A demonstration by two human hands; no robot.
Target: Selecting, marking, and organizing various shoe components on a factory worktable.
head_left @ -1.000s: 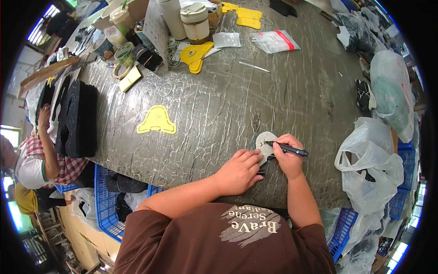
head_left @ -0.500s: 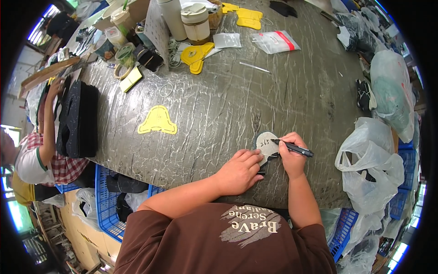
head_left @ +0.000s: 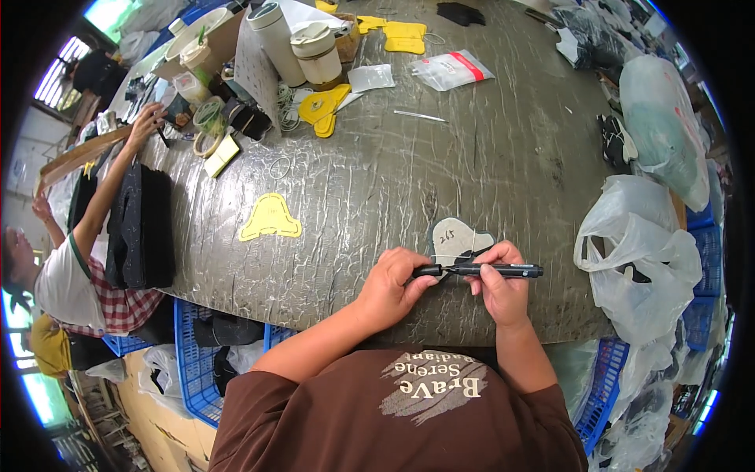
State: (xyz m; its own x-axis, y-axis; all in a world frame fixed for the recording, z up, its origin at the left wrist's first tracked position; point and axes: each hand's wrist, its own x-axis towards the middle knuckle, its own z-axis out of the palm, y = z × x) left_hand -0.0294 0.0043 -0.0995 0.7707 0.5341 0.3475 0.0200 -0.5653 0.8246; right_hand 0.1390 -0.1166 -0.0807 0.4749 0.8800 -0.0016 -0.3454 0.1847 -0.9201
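My right hand [head_left: 505,289] grips a black marker pen [head_left: 519,271], its tip pointing left. In the fingers of my left hand [head_left: 393,287] is the black pen cap [head_left: 427,271], its mouth facing the tip, close to it. Just beyond both hands, a light grey shaped piece [head_left: 462,234] with dark handwriting lies on the table; a dark part shows along its near edge, partly behind my fingers. Farther left lies a yellow bell-shaped template [head_left: 271,216] with slots along its outline.
The table [head_left: 354,189] holds a stack of black material [head_left: 141,228] at left, beside another person [head_left: 75,275] reaching over it. Cups [head_left: 317,55], a bottle [head_left: 275,43] and yellow pieces [head_left: 324,108] stand or lie at the back. White plastic bags [head_left: 641,252] crowd the right edge.
My left hand has left the grey piece and now holds the cap. The right hand has drawn the marker nearer me, off the writing. The other person's arm has reached farther out.
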